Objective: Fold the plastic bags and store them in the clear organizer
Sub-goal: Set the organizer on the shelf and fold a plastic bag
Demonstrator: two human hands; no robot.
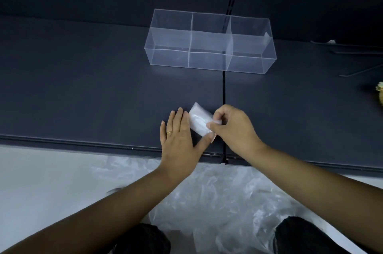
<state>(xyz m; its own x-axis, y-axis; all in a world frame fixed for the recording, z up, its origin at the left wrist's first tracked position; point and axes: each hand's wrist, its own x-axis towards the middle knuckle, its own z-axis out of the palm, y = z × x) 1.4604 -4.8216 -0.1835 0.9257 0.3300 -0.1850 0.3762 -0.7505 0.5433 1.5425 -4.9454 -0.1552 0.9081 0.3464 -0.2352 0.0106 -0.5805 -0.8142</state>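
Observation:
A small folded white plastic bag [198, 121] lies on the dark shelf [93, 87] near its front edge. My left hand [179, 139] lies flat beside it, fingers straight, thumb pressing the bag's lower corner. My right hand [234, 129] pinches the bag's right end between thumb and fingers. The clear organizer [209, 44], with three compartments, stands farther back on the shelf; nothing shows in its compartments except a small white scrap at the right end wall.
A heap of loose clear plastic bags [217, 202] lies on the pale floor between my knees, below the shelf's front edge. Thin metal rods [356, 50] and a yellowish object [380, 92] sit at the far right. A seam splits the shelf by the bag.

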